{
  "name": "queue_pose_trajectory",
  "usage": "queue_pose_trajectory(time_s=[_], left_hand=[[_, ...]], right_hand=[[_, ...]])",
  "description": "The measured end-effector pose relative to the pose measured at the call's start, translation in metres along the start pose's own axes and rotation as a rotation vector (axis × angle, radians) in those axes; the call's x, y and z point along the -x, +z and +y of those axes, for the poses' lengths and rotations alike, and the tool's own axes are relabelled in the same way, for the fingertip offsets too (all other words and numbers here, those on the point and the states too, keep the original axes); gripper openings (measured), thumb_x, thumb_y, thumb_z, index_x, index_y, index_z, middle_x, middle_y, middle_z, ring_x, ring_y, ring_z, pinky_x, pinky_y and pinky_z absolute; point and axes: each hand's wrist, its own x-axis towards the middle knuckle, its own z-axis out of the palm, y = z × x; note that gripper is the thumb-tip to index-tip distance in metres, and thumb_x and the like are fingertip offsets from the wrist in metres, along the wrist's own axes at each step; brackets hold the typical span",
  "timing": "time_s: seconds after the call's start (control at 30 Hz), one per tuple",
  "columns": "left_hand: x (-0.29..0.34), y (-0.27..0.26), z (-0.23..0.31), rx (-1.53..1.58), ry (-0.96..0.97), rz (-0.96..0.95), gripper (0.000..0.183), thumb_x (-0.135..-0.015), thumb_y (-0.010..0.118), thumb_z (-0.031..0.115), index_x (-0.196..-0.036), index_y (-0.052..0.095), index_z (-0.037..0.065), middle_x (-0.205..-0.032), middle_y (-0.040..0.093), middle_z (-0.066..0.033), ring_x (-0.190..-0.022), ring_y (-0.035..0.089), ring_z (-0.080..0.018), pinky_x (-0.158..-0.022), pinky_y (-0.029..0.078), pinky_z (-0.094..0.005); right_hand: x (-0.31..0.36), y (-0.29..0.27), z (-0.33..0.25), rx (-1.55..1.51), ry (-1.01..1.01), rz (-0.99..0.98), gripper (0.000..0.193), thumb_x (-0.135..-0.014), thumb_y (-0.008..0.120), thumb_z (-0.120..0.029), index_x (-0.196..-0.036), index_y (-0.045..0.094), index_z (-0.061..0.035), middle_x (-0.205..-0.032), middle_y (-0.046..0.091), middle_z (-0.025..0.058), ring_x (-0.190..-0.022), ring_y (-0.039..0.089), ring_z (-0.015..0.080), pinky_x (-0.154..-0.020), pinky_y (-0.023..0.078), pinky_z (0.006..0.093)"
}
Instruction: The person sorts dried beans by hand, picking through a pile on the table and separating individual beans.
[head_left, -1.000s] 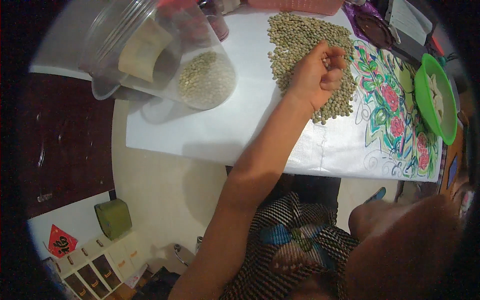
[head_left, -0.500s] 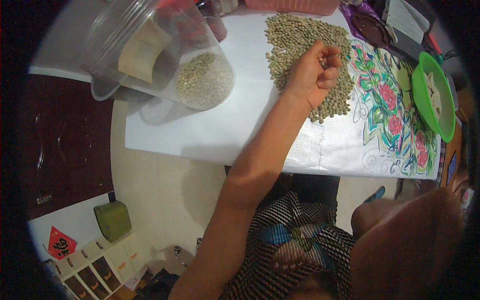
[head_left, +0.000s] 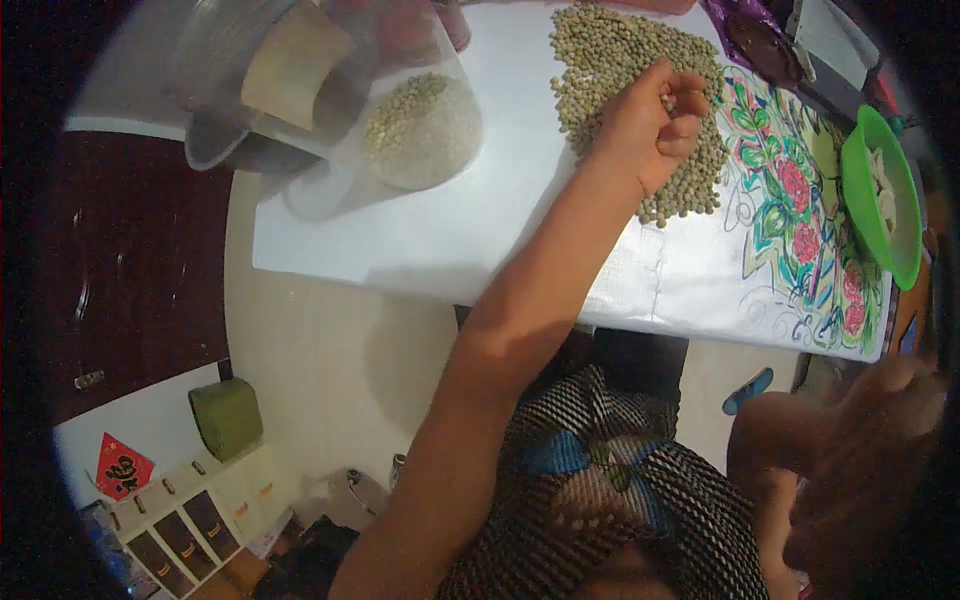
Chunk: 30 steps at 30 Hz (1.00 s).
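A layer of dried greenish peas (head_left: 590, 45) is spread over the white tabletop ahead of me. My left hand (head_left: 660, 125) reaches in from below and rests on or just over the peas, fingers curled in and thumb close to the index finger. What lies inside the curl, if anything, is hidden. On the right, close to the camera, my right arm is bent up; my right hand (head_left: 885, 415) is dark and smeared, and its fingers cannot be made out. To the left, a large clear plastic jar (head_left: 345, 115) with a pale label holds more peas (head_left: 420, 125) at its bottom.
A green plastic bowl (head_left: 880, 200) with pale pieces inside sits tilted in view at the table's right side. The white table cover (head_left: 380, 235) has a printed flower pattern (head_left: 800, 200). Purple packaging (head_left: 745, 40) lies at the far right. Below left are a cabinet (head_left: 185, 530) and tiled floor.
The view has shifted, so table and peas sit slightly higher and farther right. My left hand keeps its curled shape among the peas. My right arm has changed its pose at the right edge.
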Motion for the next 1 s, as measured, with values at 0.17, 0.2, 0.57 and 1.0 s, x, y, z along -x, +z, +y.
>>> queue_pose_trajectory(time_s=[0.17, 0.2, 0.57, 1.0], left_hand=[[-0.011, -0.008, -0.008, 0.024, 0.009, -0.040, 0.028, -0.085, 0.041, 0.029, -0.081, 0.052, 0.003, -0.065, 0.049, -0.0052, -0.042, 0.032, -0.0069, -0.033, 0.021, -0.0179], [-0.008, -0.002, 0.001, 0.014, -0.001, -0.040, 0.029, -0.087, 0.038, 0.029, -0.084, 0.052, 0.004, -0.068, 0.050, -0.0041, -0.045, 0.034, -0.0068, -0.034, 0.023, -0.0168], [-0.001, 0.002, 0.008, -0.025, 0.001, -0.096, 0.028, -0.088, 0.037, 0.027, -0.087, 0.052, 0.004, -0.071, 0.051, -0.0037, -0.046, 0.036, -0.0063, -0.035, 0.025, -0.0158], [0.002, 0.004, 0.009, 0.016, 0.022, -0.043, 0.029, -0.089, 0.035, 0.028, -0.091, 0.053, 0.004, -0.071, 0.051, -0.0037, -0.047, 0.037, -0.0064, -0.035, 0.026, -0.0158]], right_hand=[[0.008, 0.009, -0.011, 0.132, 0.029, 0.110, 0.020, -0.084, 0.043, -0.013, -0.095, 0.047, 0.0022, -0.087, 0.052, 0.0140, -0.055, 0.052, 0.0214, -0.051, 0.046, 0.0369], [0.004, 0.008, -0.012, 0.159, 0.024, 0.120, 0.020, -0.084, 0.043, -0.014, -0.095, 0.047, 0.0022, -0.087, 0.052, 0.0141, -0.055, 0.052, 0.0215, -0.051, 0.046, 0.0370], [0.027, 0.019, 0.007, 0.245, 0.036, 0.296, 0.020, -0.084, 0.043, -0.014, -0.095, 0.047, 0.0022, -0.086, 0.052, 0.0144, -0.055, 0.053, 0.0219, -0.052, 0.046, 0.0374], [0.037, 0.013, -0.001, 0.289, 0.005, 0.347, 0.020, -0.085, 0.042, -0.014, -0.095, 0.047, 0.0022, -0.086, 0.052, 0.0147, -0.056, 0.053, 0.0225, -0.053, 0.047, 0.0379]])
